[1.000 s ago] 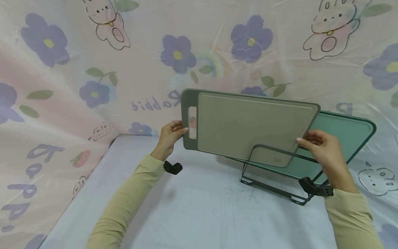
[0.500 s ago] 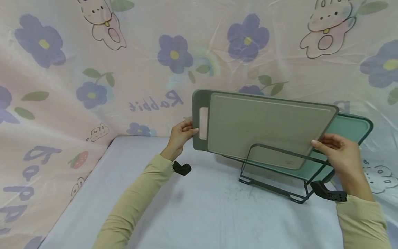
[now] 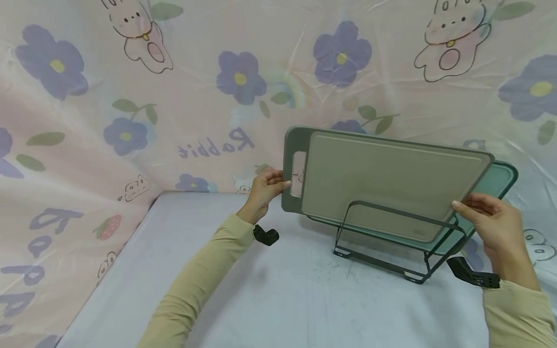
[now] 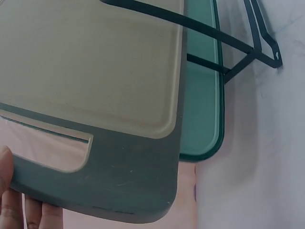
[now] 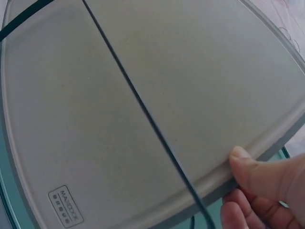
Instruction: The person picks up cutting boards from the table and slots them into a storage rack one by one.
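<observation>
Both hands hold a beige cutting board [image 3: 391,183] with a grey-green border. My left hand [image 3: 266,191] pinches its handle end beside the slot, thumb in front and fingers behind. At the opposite short edge my right hand [image 3: 493,217] pinches the board, its thumb [image 5: 245,164] on the face. The board's lower part lies behind the front bar of a dark metal rack [image 3: 391,208]. Behind it stands a green cutting board [image 3: 500,179], mostly covered. In the left wrist view the green board [image 4: 202,109] shows past the beige board's long edge.
The rack stands on a table with a white cloth [image 3: 304,299]. A printed curtain [image 3: 196,96] with flowers and rabbits hangs behind and along the left side.
Both hands have moved to the right with the beige board, which now covers more of the green board. The rack stays where it was.
</observation>
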Motion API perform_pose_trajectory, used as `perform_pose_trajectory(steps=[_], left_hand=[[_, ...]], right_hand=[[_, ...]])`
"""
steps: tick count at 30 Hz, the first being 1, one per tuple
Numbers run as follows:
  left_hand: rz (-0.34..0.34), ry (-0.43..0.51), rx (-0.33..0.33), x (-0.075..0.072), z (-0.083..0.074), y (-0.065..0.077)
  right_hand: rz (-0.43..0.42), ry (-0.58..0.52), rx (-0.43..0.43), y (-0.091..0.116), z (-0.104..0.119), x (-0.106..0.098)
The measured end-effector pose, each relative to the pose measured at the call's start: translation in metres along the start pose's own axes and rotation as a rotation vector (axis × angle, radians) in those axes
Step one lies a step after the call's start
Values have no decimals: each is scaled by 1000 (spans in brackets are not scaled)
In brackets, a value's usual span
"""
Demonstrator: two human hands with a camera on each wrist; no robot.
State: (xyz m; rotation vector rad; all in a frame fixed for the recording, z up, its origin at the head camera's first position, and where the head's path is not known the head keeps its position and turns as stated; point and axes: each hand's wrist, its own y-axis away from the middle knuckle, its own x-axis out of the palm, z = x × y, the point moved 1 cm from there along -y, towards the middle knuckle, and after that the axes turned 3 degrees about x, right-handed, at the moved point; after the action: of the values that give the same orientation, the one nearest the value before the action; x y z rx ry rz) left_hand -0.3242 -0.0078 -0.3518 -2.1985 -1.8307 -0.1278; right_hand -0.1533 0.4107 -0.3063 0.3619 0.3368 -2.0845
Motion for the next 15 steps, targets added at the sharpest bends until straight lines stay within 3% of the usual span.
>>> perform_pose_trajectory(steps=[9,15], left_hand=[[58,-15,-14,16,4,0],[62,-10,-29,28,10,1]], right_hand=[[-60,-40,4,0,-9,-11],[-35,-239,40,4,-17,-23]])
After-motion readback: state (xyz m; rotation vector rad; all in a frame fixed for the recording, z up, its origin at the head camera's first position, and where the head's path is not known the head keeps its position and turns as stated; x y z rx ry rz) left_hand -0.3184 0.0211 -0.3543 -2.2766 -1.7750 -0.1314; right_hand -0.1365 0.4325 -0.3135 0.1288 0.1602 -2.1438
